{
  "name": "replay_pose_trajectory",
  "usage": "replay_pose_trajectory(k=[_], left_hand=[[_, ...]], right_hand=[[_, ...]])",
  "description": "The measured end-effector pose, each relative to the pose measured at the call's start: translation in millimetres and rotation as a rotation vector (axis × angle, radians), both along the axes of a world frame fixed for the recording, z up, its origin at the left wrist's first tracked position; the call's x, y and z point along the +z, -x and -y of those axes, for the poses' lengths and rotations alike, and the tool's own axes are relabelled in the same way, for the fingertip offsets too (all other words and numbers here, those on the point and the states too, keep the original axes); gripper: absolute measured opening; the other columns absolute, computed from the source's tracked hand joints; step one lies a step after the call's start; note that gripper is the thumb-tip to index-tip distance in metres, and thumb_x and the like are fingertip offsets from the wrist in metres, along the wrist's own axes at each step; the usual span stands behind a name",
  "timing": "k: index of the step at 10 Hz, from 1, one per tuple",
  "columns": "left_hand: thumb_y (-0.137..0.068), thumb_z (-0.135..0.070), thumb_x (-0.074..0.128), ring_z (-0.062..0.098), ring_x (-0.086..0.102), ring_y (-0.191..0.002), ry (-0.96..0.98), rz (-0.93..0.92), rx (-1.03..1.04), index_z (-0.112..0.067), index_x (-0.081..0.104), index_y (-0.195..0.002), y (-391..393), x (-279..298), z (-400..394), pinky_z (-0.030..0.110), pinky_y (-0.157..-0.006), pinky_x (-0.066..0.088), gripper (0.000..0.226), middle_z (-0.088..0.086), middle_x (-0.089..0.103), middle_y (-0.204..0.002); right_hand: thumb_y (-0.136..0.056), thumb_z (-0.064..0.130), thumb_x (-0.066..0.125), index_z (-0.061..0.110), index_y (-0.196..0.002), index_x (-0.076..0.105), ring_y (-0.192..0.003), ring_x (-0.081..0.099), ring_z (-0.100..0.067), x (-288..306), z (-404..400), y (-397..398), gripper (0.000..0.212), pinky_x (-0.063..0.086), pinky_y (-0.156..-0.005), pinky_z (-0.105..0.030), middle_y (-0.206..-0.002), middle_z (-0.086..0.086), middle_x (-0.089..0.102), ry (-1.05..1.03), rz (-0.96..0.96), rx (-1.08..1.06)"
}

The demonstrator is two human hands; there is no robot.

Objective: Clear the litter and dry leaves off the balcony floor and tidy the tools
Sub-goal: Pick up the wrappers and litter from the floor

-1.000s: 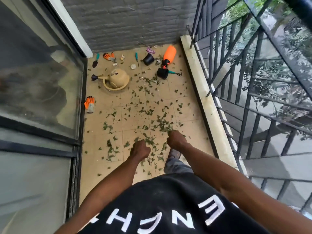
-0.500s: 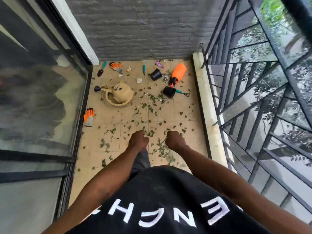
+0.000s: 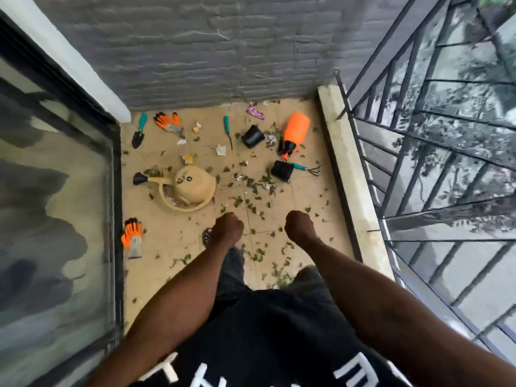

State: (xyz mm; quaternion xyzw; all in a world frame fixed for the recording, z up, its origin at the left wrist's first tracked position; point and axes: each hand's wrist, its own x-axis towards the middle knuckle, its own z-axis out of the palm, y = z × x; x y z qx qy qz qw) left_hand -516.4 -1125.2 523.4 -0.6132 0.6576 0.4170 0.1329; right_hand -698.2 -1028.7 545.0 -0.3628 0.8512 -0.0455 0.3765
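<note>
Leaves: small green dry scraps, scattered over the beige tiled balcony floor, densest mid-floor ahead of both hands. Left hand curled into a fist, knuckles forward, holds nothing visible. Right hand likewise a closed fist, nothing in it. Both forearms reach straight forward and down, roughly parallel, hands apart, above the floor, touching nothing.

Beyond left hand: tan plastic watering can lying tipped, spout with black rose pointing left. Orange-and-grey work glove flat by the glass door at left. Second orange-and-grey glove near the grey brick wall, beside a teal-handled black trowel. Teal-handled weeder tool mid-back. Two black plastic pots on their sides: one near the wall, one touching a teal-handled hand rake. Orange pump sprayer bottle lying down by the concrete kerb. Paper litter bits and a purple wrapper near the wall. Black metal railing on right.
</note>
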Motion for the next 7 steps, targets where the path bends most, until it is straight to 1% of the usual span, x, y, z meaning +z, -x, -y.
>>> replay_pose_trajectory(k=[1, 2, 3, 4, 5, 6, 7], left_hand=[[-0.093, -0.021, 0.048, 0.034, 0.062, -0.103, -0.04, 0.047, -0.035, -0.011, 0.068, -0.11, 8, -16, 50, 0.036, -0.082, 0.05, 0.028, 0.015, 0.066, -0.114], [-0.093, -0.02, 0.048, 0.033, 0.062, -0.1, -0.097, 0.048, -0.001, -0.011, 0.067, -0.104, 27, -42, 83, 0.032, -0.077, 0.047, 0.024, 0.014, 0.067, -0.111], [-0.093, -0.019, 0.051, 0.032, 0.062, -0.1, -0.134, 0.009, 0.079, -0.01, 0.068, -0.1, 55, -80, 103, 0.03, -0.078, 0.046, 0.021, 0.012, 0.067, -0.107], [-0.09, -0.018, 0.052, 0.034, 0.064, -0.095, -0.14, -0.018, 0.185, -0.008, 0.068, -0.093, 90, -142, 118, 0.036, -0.08, 0.053, 0.019, 0.013, 0.069, -0.097], [-0.092, -0.016, 0.053, 0.032, 0.061, -0.088, -0.138, 0.0, 0.285, -0.008, 0.066, -0.085, 125, -217, 117, 0.029, -0.07, 0.041, 0.017, 0.014, 0.066, -0.089], [-0.091, -0.017, 0.057, 0.032, 0.064, -0.093, -0.178, -0.003, 0.337, -0.008, 0.072, -0.087, 166, -318, 104, 0.026, -0.07, 0.042, 0.018, 0.012, 0.072, -0.095], [-0.09, -0.02, 0.054, 0.032, 0.066, -0.098, -0.197, 0.037, 0.414, -0.007, 0.073, -0.096, 194, -428, 89, 0.03, -0.08, 0.051, 0.024, 0.012, 0.073, -0.103]], right_hand=[[-0.089, 0.008, 0.053, 0.003, -0.097, 0.067, -0.089, 0.064, -0.029, -13, 52, 11, 0.017, 0.051, -0.073, -0.034, -0.099, -0.013, 0.069, -0.018, 0.0, -0.025], [-0.093, 0.01, 0.051, 0.003, -0.103, 0.066, -0.095, 0.062, -0.028, -35, 88, 32, 0.019, 0.051, -0.083, -0.035, -0.105, -0.012, 0.067, -0.069, 0.013, -0.02], [-0.097, 0.01, 0.046, 0.001, -0.113, 0.062, -0.107, 0.058, -0.033, -75, 114, 62, 0.024, 0.047, -0.091, -0.039, -0.116, -0.016, 0.063, -0.128, 0.032, 0.003], [-0.101, 0.013, 0.041, 0.001, -0.12, 0.057, -0.114, 0.057, -0.034, -136, 141, 94, 0.028, 0.046, -0.093, -0.039, -0.123, -0.017, 0.061, -0.212, 0.042, 0.15], [-0.099, 0.011, 0.044, -0.001, -0.12, 0.059, -0.113, 0.057, -0.037, -210, 169, 134, 0.029, 0.049, -0.093, -0.039, -0.121, -0.019, 0.061, -0.329, 0.129, 0.072], [-0.095, 0.007, 0.046, -0.001, -0.108, 0.063, -0.107, 0.059, -0.04, -318, 177, 165, 0.023, 0.047, -0.087, -0.04, -0.11, -0.022, 0.065, -0.32, 0.082, 0.112], [-0.089, 0.005, 0.05, 0.003, -0.093, 0.061, -0.091, 0.064, -0.04, -431, 172, 179, 0.013, 0.046, -0.071, -0.04, -0.094, -0.02, 0.068, -0.296, 0.058, 0.236]])
